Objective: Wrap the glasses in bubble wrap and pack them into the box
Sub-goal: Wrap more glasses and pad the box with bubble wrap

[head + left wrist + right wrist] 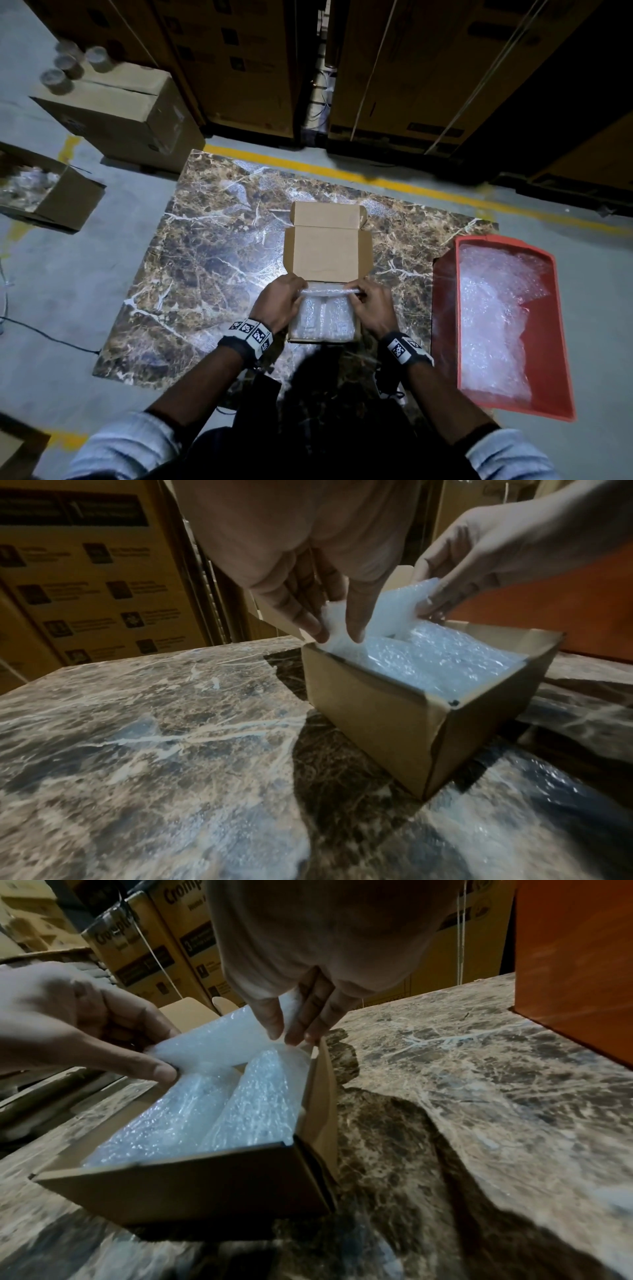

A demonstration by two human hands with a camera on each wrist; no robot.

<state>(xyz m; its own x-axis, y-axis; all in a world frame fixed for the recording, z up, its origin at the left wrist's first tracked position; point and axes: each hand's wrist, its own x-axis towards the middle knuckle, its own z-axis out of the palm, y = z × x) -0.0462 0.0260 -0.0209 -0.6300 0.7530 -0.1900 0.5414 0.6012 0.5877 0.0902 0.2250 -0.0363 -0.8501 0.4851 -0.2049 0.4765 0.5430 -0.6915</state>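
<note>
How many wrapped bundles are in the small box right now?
3: two lying side by side in the box, left bundle and right bundle; third bundle held across the far end by both hands. More may be hidden underneath.

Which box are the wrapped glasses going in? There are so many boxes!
Find the brown marble slab on the floor. The small box sits in its middle, lid flipped open, between the left hand and right hand. It alone stands on the marble, with bubble wrap bundles inside.
</note>
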